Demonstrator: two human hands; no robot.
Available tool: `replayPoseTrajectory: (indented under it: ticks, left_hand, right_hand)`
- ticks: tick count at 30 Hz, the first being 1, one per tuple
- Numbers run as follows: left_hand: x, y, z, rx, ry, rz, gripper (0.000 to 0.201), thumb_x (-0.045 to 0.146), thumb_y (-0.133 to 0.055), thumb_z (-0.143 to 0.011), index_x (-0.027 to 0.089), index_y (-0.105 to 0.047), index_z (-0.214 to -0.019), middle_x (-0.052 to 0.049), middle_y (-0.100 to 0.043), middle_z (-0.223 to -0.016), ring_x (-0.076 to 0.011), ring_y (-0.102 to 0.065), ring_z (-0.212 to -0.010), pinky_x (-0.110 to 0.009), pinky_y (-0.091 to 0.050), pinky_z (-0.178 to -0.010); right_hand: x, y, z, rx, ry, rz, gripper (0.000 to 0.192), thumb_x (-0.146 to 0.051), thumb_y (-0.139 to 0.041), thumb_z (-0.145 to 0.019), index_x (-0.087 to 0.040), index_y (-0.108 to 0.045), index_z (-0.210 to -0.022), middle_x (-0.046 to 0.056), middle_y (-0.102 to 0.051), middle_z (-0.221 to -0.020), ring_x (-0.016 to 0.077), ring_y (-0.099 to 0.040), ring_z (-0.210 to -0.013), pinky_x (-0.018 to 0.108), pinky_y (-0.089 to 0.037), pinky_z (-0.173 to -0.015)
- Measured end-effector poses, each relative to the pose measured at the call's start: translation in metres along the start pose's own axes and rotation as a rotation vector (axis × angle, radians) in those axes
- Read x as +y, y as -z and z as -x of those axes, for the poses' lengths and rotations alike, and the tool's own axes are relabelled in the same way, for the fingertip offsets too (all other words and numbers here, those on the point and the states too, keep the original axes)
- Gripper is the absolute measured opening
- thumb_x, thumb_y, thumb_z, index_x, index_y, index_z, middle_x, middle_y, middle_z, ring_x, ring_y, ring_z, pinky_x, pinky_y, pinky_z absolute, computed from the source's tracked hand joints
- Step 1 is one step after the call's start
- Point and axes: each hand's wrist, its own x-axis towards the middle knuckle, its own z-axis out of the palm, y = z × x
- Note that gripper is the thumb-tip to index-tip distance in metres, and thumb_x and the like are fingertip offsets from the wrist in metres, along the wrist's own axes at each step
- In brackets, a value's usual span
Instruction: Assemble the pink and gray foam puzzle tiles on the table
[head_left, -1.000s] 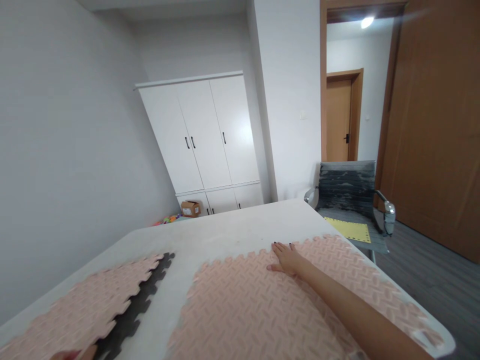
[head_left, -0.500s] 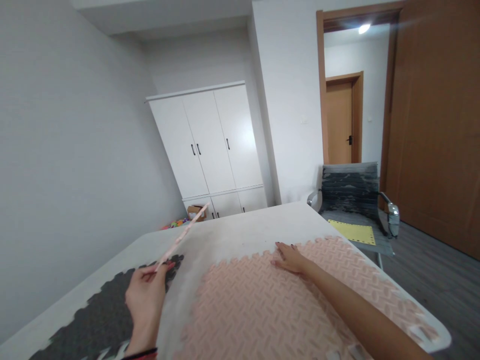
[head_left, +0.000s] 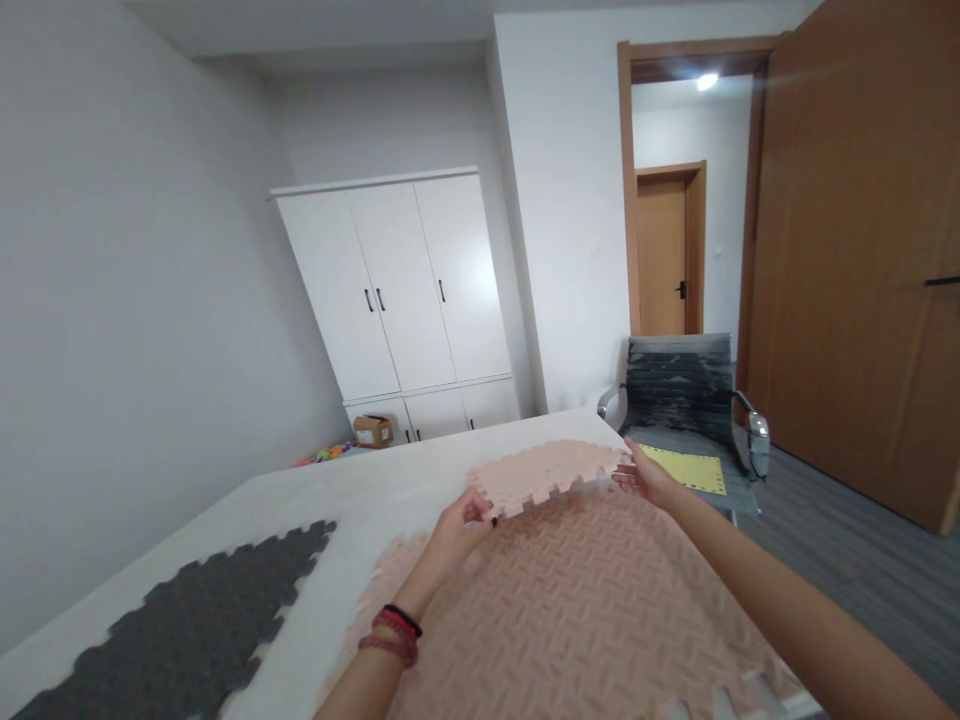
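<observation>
A pink tile is held at the mat's far edge, fingers of the left hand and right hand clamped on it; not yet interlocked, judging by its raised edge.

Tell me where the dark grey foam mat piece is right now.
In the head view, the dark grey interlocking foam mat piece lies flat on the white table at lower left, apart from the large pink foam mat to its right.

Both bare forearms reach forward, converging; the left hand, bracelets at its wrist, pinches with curled fingers; the right hand, arm nearly straight, grips likewise, thumb on top.
</observation>
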Motion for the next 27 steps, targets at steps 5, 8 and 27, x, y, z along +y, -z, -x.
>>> replayPoseTrajectory:
  ticks: [5, 8, 27]
  left_hand:
    - [-0.021, -0.016, -0.021, -0.053, -0.019, -0.107, 0.010, 0.019, -0.051, -0.070, 0.021, -0.043, -0.074, 0.005, -0.053, -0.077, -0.0105, -0.053, -0.075, -0.022, -0.040, -0.070]
    - [-0.032, -0.026, -0.044, -0.065, -0.027, -0.226, 0.013, 0.017, -0.054, -0.067, 0.021, -0.045, -0.075, 0.006, -0.054, -0.076, -0.0101, -0.051, -0.074, -0.023, -0.039, -0.070]
    - [-0.076, -0.080, -0.095, -0.183, 0.042, -0.860, 0.020, 0.034, -0.050, -0.086, 0.015, -0.057, -0.091, -0.001, -0.060, -0.087, -0.0144, -0.057, -0.083, -0.035, -0.046, -0.078]
  right_hand:
    - [0.007, 0.019, -0.007, 0.011, -0.002, 0.167, 0.021, -0.037, -0.054, -0.080, -0.016, -0.054, -0.084, 0.006, -0.064, -0.075, 0.0138, -0.063, -0.065, 0.024, -0.048, -0.057]
    - [0.005, 0.026, -0.018, 0.069, 0.055, 0.285, 0.022, -0.037, -0.053, -0.080, -0.016, -0.056, -0.082, 0.006, -0.065, -0.075, 0.0136, -0.062, -0.063, 0.023, -0.048, -0.055]
    - [0.042, 0.062, -0.058, 0.384, 0.275, 1.102, 0.019, -0.032, -0.051, -0.079, -0.017, -0.060, -0.086, 0.010, -0.062, -0.096, 0.0200, -0.059, -0.086, 0.029, -0.042, -0.075]
